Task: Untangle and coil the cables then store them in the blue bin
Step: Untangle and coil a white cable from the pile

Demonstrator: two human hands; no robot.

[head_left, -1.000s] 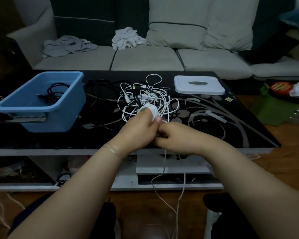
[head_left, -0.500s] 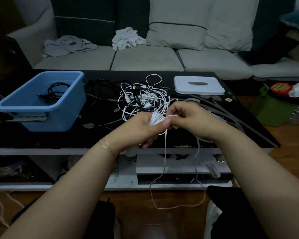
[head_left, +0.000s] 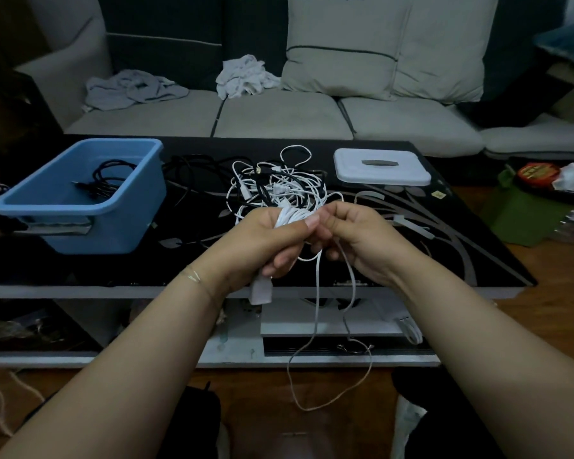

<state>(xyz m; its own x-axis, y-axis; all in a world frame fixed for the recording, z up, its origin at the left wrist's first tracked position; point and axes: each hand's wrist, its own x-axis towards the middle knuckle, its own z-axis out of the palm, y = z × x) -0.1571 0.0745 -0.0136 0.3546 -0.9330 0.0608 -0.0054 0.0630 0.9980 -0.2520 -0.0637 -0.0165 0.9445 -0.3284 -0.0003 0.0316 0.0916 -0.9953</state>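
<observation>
Both hands at frame centre: left hand point(head_left: 262, 240) grips the white coil point(head_left: 290, 216), right hand point(head_left: 362, 238) pinches its loose cable point(head_left: 317, 313).

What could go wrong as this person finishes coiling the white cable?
1. The cable's tail dangles in a loop below the table edge; it might snag.
2. The left hand holds the coil close to the tangle; strands could catch.
3. The right hand only pinches; the cable may slip.

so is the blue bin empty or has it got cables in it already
Not empty: the blue bin already holds a black cable lying on its floor.
</observation>
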